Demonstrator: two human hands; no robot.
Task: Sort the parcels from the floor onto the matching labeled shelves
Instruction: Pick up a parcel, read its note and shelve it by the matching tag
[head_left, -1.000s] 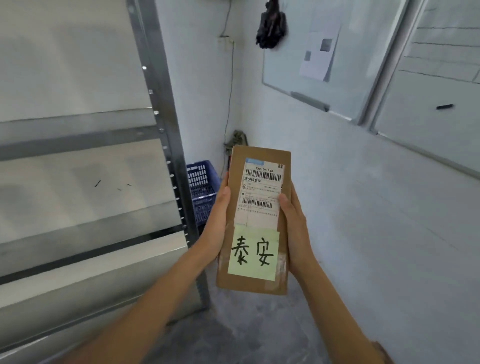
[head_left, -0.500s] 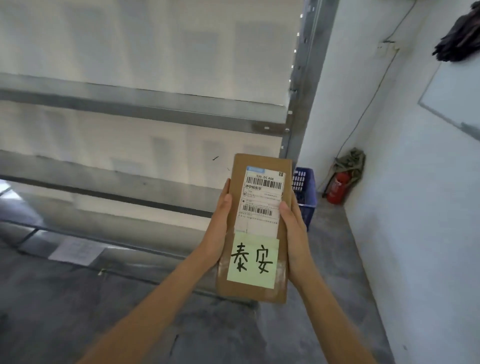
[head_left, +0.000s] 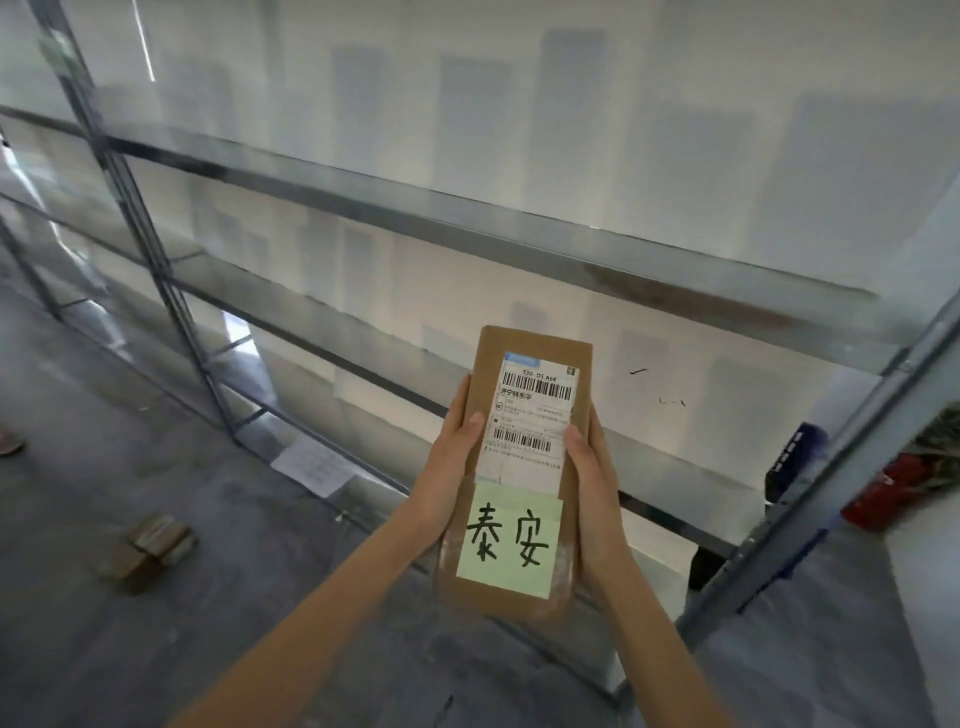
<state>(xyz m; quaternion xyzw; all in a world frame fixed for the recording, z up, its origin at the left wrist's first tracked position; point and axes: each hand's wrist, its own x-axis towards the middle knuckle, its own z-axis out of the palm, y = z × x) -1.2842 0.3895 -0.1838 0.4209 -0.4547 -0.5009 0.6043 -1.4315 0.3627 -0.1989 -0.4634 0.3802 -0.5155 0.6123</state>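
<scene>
Head view: both hands, left (head_left: 449, 467) and right (head_left: 597, 488), clasp a parcel (head_left: 524, 467) upright by its long edges before the rack (head_left: 467, 218), so reading its green note (head_left: 509, 538) looks done and finding the matching shelf comes next.

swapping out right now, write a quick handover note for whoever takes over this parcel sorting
Left hand and right hand: both grip the sides of one brown parcel, label facing up.
Its green note reads 泰安.
Metal shelves stand just ahead; no shelf label is readable from here.
More parcels lie on the floor at left.
Left: shelve the held parcel, then sort the rest.
</scene>
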